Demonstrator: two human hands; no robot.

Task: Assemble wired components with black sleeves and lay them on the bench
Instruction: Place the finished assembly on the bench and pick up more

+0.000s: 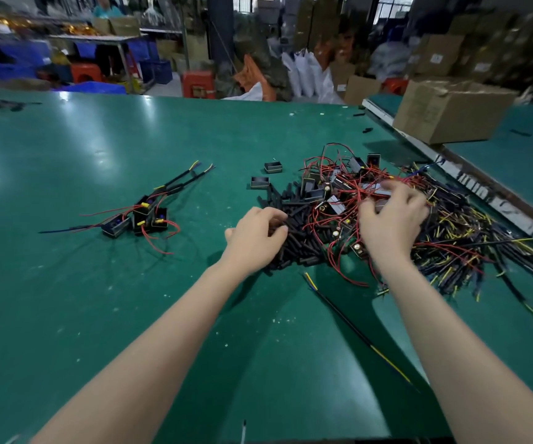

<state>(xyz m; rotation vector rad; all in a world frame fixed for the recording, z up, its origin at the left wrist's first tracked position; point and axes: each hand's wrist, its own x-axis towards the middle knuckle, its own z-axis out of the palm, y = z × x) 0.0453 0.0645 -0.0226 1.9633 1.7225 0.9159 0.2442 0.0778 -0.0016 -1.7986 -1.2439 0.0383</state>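
1. Finished wired parts (137, 216) lie far left on the green counter (66, 315).
2. The left hand (255, 238) curls its fingers into the black sleeves (294, 232), right under it.
3. The right hand (393, 219) digs, fingers bent, in the red-wire pile (338, 193); I cannot tell what it holds.

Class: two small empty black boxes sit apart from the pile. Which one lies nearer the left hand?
The nearer empty box, closer to the left hand; the other box sits farther back and rightward.

A heap of short black sleeves (294, 232) lies on the green table (98, 299). Right of the sleeves, touching them, is a tangle of red-wired components (338, 190). Well left of the sleeves lie finished assemblies (140, 216).
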